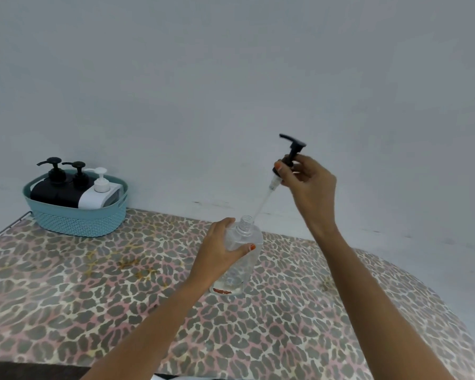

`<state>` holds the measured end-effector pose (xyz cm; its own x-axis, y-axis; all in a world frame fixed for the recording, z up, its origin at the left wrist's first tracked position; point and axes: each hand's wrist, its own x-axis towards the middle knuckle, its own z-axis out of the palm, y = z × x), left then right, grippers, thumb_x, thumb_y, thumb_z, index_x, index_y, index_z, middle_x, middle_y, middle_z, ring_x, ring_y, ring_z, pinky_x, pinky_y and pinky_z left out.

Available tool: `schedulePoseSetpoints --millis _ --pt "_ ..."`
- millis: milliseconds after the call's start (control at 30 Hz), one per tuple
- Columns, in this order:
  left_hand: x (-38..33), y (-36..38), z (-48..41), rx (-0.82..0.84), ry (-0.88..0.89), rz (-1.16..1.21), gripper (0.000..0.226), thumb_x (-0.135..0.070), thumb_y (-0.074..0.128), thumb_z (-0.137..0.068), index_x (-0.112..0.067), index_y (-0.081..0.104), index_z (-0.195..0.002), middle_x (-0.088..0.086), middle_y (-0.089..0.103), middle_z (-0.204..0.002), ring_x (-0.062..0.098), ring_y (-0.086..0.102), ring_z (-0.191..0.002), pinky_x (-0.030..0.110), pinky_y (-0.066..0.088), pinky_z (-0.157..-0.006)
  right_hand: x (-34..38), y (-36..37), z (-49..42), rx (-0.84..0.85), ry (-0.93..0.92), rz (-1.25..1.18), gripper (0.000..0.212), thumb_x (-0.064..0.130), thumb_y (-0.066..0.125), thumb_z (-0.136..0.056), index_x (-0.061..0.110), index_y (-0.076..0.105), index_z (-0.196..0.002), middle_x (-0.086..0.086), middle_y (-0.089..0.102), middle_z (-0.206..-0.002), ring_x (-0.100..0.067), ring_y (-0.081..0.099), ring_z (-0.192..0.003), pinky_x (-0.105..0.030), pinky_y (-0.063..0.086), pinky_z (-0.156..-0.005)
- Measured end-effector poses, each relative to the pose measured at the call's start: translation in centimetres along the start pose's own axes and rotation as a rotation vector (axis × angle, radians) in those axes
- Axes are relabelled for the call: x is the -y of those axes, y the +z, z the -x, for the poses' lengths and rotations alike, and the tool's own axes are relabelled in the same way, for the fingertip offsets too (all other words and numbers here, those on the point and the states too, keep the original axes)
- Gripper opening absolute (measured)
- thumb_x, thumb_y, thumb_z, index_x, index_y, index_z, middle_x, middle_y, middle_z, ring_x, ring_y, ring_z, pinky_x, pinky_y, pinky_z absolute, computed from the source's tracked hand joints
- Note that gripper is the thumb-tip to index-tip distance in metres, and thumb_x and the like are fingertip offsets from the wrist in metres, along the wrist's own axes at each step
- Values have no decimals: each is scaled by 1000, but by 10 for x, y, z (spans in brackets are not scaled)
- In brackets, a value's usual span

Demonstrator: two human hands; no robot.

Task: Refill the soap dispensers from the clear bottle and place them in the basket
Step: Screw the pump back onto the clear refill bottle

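Observation:
A clear bottle (242,259) stands upright on the leopard-print surface, its threaded neck uncapped. My left hand (220,250) wraps around its upper body. My right hand (307,182) holds a black pump head (292,152) raised above and right of the bottle; the pump's clear tube (262,202) slants down with its tip at the bottle's mouth. At the back left a teal woven basket (80,220) holds two black soap dispensers (52,185) (77,187) and a white dispenser (99,193), all with pumps on.
The leopard-print cover (93,297) spans a padded board that curves away at the right. A thin metal rim (6,226) shows at its back left corner. A plain pale wall (231,91) rises directly behind.

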<state>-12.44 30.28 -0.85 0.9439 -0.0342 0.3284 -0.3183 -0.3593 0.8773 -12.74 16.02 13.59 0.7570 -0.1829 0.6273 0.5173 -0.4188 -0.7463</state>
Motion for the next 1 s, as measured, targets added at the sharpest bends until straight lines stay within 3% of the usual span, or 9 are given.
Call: schedulePoseSetpoints --millis 133,400,633,800,1000 --pt "0 1 0 -11 -2 -14 67 -39 72 -73 -22 41 -130 -3 44 -131 6 42 -116 18 33 -92 -19 19 15 82 9 58 9 17 70 -80 17 64 -87 14 63 -73 10 61 -65 -6 48 -67" --pt "0 1 -1 -17 -28 6 67 -39 73 -73 -23 41 -130 -4 44 -132 5 41 -115 19 32 -93 -40 36 38 141 94 57 14 17 66 -84 13 64 -97 19 60 -78 13 60 -69 -2 44 -64" --pt "-1 1 -1 -11 -40 11 68 -40 72 -72 -24 41 -130 -5 44 -132 8 41 -120 19 32 -93 -41 38 40 187 69 79 11 17 66 -84 21 61 -92 22 60 -79 9 61 -72 -4 47 -69" --pt "-3 0 2 -8 -42 23 68 -40 72 -72 -25 40 -130 -6 43 -132 4 40 -118 19 32 -92 -53 42 48 196 97 143 16 22 67 -83 15 66 -97 11 65 -81 -12 65 -81 -25 53 -80" --pt "-4 1 1 -18 -54 26 69 -40 73 -71 -25 41 -131 -6 45 -131 8 43 -120 19 34 -91 -65 45 65 192 154 148 24 25 67 -83 14 65 -104 7 68 -90 -12 65 -90 -31 53 -86"
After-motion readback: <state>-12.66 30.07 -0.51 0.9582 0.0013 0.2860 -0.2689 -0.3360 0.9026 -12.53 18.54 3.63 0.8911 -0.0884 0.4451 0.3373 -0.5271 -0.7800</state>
